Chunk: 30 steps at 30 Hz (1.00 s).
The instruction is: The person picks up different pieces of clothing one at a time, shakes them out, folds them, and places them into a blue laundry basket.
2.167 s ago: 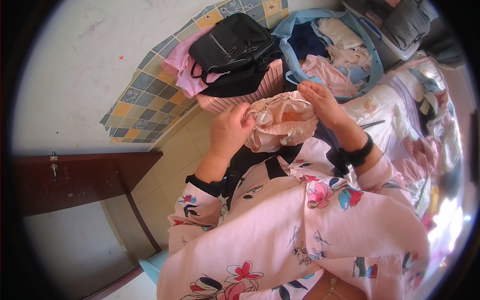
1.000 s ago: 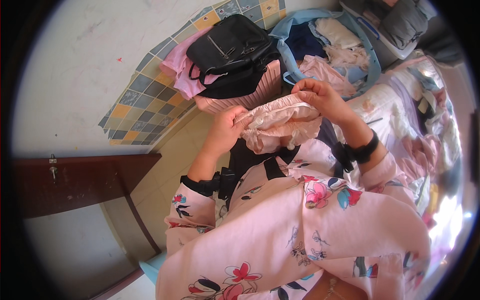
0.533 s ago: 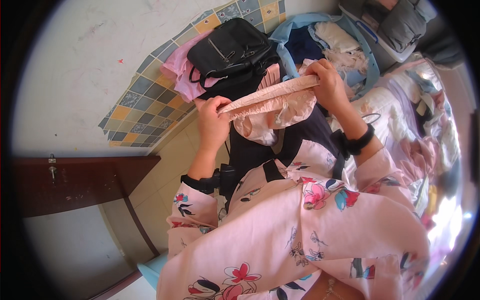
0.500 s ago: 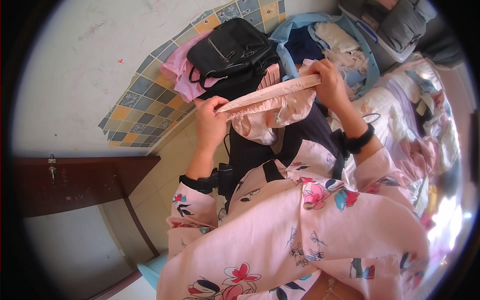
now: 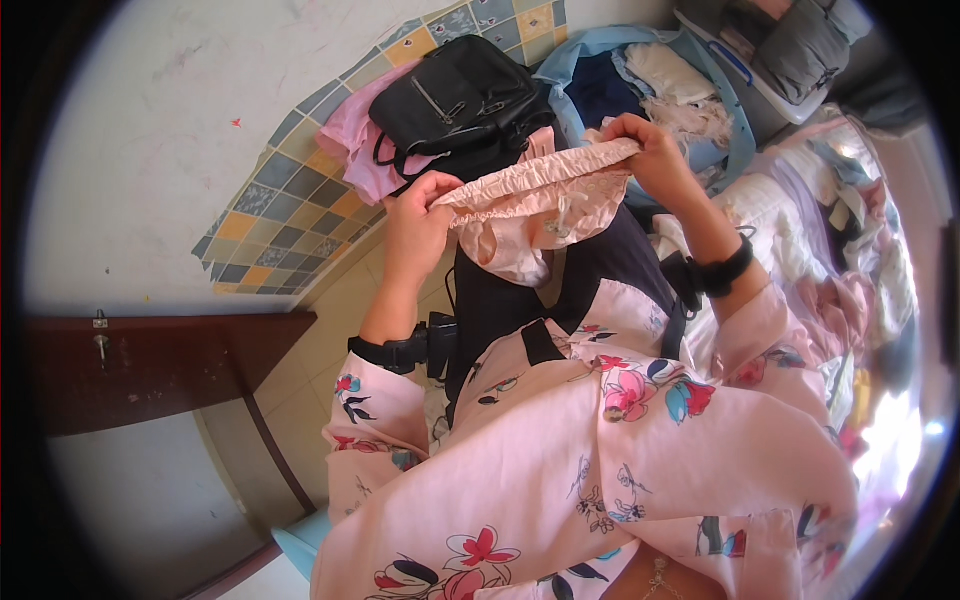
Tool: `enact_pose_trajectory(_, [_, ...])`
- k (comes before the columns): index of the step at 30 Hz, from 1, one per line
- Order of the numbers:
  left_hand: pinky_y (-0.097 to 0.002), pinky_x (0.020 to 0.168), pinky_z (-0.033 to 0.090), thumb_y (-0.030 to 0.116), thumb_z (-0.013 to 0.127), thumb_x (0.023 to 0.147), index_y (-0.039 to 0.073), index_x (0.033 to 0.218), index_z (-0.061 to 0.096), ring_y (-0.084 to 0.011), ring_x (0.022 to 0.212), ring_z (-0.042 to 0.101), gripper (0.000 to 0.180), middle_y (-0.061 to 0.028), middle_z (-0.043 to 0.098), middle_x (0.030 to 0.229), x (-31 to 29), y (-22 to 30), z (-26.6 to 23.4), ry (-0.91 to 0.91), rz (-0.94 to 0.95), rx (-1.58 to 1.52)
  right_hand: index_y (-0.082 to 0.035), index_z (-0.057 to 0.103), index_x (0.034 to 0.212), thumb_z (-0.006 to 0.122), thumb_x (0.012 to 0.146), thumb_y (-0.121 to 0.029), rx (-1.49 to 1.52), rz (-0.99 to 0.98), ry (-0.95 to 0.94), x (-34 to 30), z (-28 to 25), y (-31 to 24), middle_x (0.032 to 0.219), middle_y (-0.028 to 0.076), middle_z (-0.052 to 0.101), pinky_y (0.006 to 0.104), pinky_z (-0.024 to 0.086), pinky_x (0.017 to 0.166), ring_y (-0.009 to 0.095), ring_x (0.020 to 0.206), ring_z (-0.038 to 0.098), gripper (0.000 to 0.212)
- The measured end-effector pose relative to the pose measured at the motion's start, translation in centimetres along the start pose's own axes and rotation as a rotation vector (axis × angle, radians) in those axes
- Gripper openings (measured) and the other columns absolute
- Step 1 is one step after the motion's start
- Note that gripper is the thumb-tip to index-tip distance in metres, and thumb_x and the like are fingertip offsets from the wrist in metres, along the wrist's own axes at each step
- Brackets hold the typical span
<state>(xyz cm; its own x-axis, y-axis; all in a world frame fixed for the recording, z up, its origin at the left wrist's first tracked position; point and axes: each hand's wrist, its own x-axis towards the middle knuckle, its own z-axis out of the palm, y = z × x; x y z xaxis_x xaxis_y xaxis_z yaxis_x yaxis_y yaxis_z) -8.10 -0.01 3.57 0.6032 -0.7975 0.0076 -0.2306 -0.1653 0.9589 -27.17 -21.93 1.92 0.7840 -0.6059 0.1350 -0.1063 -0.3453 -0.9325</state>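
Observation:
Between my two hands hangs a pair of pale pink underpants (image 5: 520, 250) with a gathered elastic waistband and a small bow. My left hand (image 5: 422, 215) pinches the left end of the waistband, thumb on top. At the other end, my right hand (image 5: 655, 160) is closed on the band. The waistband slants up to the right and looks wrinkled, with the cloth drooping below it over my dark-trousered lap (image 5: 610, 265).
Beyond my hands, a black backpack (image 5: 455, 95) rests against pink cloth (image 5: 350, 140) by the tiled wall. A light blue container (image 5: 745, 140) holds folded clothes. Heaped clothes (image 5: 830, 290) lie at my right, near a lidded grey bin (image 5: 745, 65). A dark red wooden panel (image 5: 170, 360) stands at left.
The waistband was pulled smooth and taut and is now slacker and more wrinkled. My left hand has risen slightly, and both hands keep hold of the underpants.

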Motion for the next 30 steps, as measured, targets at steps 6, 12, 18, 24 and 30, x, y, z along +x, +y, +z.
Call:
enact_pose_trajectory(6, [-0.0186,0.066,0.040,0.002,0.043,0.076,0.002,0.093,0.055,-0.0059,0.076,0.051,0.020,-0.0005,0.056,0.085,0.7,1.8,-1.0,-0.037,-0.095,-0.375,-0.007,0.048,0.102,0.066,0.074,-0.007,-0.082,-0.138,-0.330,-0.3,-1.7,-4.1,0.090,0.000,0.056,0.0229,0.044,0.073,0.010,0.086,0.053,0.034])
enact_pose_trajectory(12, [-0.0196,0.066,0.043,0.003,0.043,0.080,0.004,0.101,0.052,-0.0067,0.076,0.053,0.023,-0.0026,0.058,0.086,1.1,0.8,-2.4,-0.050,-0.085,-0.458,-0.007,0.056,0.104,0.064,0.079,-0.018,0.200,-0.376,-0.639,-1.8,-0.9,-3.6,0.104,0.006,0.048,0.0290,0.041,0.081,0.019,0.100,0.048,0.028])
enact_pose_trajectory(18, [-0.0209,0.073,0.043,0.001,0.042,0.081,0.003,0.100,0.058,-0.0091,0.080,0.055,0.025,-0.0040,0.060,0.088,0.2,1.5,-2.0,-0.071,-0.036,-0.380,-0.002,0.060,0.100,0.066,0.075,-0.019,-0.461,-0.379,-0.514,-2.8,-1.4,-5.3,0.096,0.011,0.050,0.0332,0.042,0.073,0.026,0.086,0.053,0.031])
enact_pose_trajectory(24, [-0.0247,0.073,0.042,0.008,0.048,0.081,0.001,0.092,0.062,-0.0127,0.083,0.054,0.019,-0.0047,0.058,0.088,0.1,0.8,-2.9,-0.284,0.209,0.064,0.000,0.061,0.090,0.066,0.075,-0.019,-0.159,-0.357,-0.398,-2.2,-1.9,-4.0,0.080,0.009,0.050,0.0309,0.040,0.064,0.023,0.075,0.052,0.025])
enact_pose_trajectory(30, [-0.0310,0.072,0.040,0.023,0.069,0.069,0.005,0.083,0.064,-0.0246,0.081,0.051,0.023,-0.0075,0.053,0.088,-1.6,1.2,-1.3,-0.410,0.417,0.780,0.001,0.060,0.085,0.065,0.077,-0.022,-0.186,-0.299,-0.430,-1.9,-2.3,-5.3,0.079,0.009,0.051,0.0297,0.040,0.061,0.023,0.070,0.051,0.025])
